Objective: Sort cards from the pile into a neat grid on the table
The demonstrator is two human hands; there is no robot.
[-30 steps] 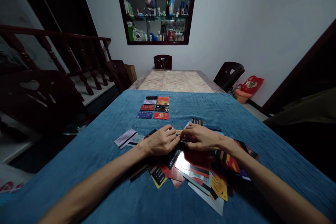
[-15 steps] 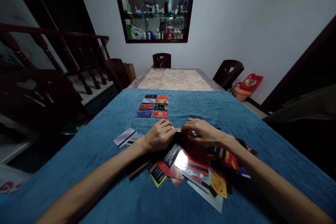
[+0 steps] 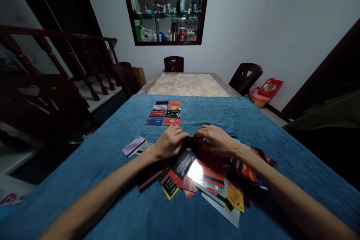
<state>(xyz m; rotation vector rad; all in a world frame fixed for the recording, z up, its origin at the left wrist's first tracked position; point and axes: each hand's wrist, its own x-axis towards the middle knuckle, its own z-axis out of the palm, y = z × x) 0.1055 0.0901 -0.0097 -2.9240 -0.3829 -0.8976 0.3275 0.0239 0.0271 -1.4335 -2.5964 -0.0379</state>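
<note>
My left hand (image 3: 170,143) and my right hand (image 3: 216,140) are held close together above the near edge of a loose card pile. Between their closed fingers is a dark card (image 3: 192,138), seen nearly edge-on, one end in each hand. Below lie overlapping plastic cards: a black card (image 3: 183,163) with white print, a shiny red card (image 3: 206,174), a yellow-orange card (image 3: 235,196) and a pale card (image 3: 222,210). Beside my left wrist rests a light purple striped card (image 3: 134,146). Farther off, cards stand in two neat columns, with a blue card (image 3: 154,121) and a red card (image 3: 172,122) nearest.
A blue cloth (image 3: 112,198) covers the near table; its far part has a patterned top (image 3: 188,84). Dark wooden chairs (image 3: 245,78) stand around it. A stair railing (image 3: 70,37) runs along the left, and a shelf niche (image 3: 168,15) is in the back wall.
The edge between my fingers looked pale before and now appears dark, as the card has tilted. Both hands have otherwise barely moved.
</note>
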